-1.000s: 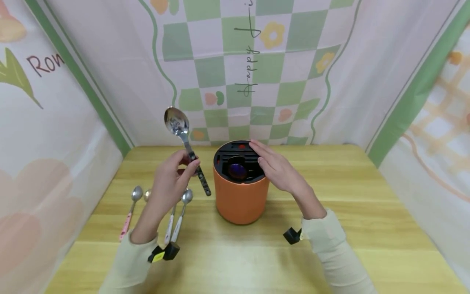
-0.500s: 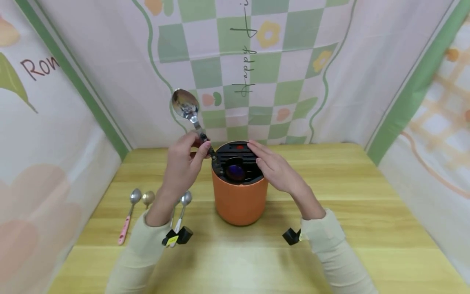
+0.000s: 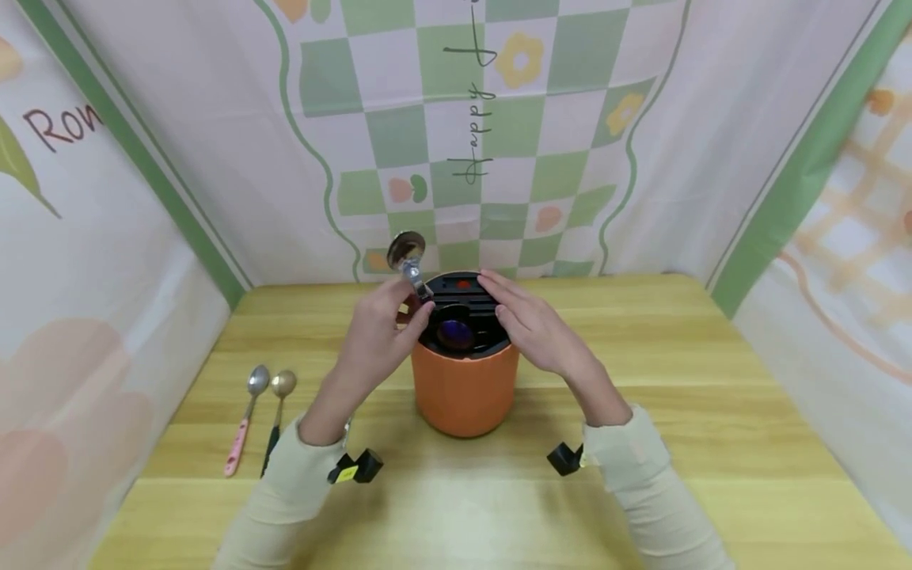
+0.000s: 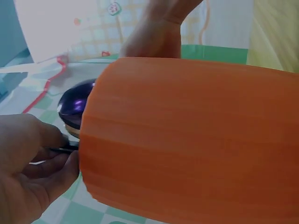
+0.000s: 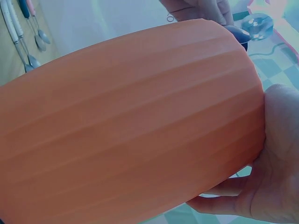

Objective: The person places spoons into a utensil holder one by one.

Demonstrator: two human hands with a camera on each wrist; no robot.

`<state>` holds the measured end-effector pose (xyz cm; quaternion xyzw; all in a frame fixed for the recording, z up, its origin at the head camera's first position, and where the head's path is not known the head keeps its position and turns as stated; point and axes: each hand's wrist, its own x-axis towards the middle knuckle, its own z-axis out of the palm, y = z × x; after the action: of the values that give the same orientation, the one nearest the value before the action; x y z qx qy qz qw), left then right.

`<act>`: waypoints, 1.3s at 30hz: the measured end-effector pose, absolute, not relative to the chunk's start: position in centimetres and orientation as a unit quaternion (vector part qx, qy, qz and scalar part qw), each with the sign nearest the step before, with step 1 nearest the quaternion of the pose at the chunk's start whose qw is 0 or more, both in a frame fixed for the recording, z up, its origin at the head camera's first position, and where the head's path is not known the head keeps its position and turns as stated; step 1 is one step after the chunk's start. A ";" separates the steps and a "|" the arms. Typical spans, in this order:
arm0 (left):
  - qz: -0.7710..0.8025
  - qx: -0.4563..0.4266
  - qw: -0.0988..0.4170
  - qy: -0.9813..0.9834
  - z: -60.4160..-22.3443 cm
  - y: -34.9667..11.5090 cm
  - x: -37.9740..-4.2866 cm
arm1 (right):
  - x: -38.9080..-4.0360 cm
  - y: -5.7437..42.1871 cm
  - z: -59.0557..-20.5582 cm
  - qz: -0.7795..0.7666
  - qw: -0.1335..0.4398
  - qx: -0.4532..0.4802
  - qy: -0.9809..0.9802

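In the head view my left hand [image 3: 378, 336] pinches a metal spoon [image 3: 406, 250] by its dark patterned handle. The spoon's bowl points up, and its handle goes down into the left side of the black slotted top of an orange utensil holder [image 3: 465, 396]. My right hand [image 3: 537, 324] rests on the holder's right rim with fairly straight fingers. A dark round utensil head [image 3: 456, 334] with a purple sheen sits in the front compartment; it also sticks out past the rim in the left wrist view. The holder's body blocks much of both wrist views.
Left on the wooden table [image 3: 641, 475] lie a pink-handled spoon [image 3: 238, 443] and a dark-handled spoon [image 3: 274, 437]. Two white-handled spoons [image 5: 14, 28] show in the right wrist view; my left arm mostly hides them from the head camera. A patterned cloth [image 3: 399, 95] hangs behind.
My left hand has moved right to the holder with the spoon. The spoon's handle has gone down into the top, and its bowl has dropped lower. My right hand has stayed on the rim.
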<state>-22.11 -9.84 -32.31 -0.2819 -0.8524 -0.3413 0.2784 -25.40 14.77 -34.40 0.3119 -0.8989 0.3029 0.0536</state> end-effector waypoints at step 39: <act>-0.403 -0.221 0.209 -0.863 -32.4 -10.6 -21.0 | -25.1 14.7 -34.4 0.309 0.063 0.312 -0.896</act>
<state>-20.96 -10.64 -32.40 -0.2215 -0.8629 -0.4033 0.2090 -25.14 14.70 -34.42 0.3119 -0.8962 0.3093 0.0629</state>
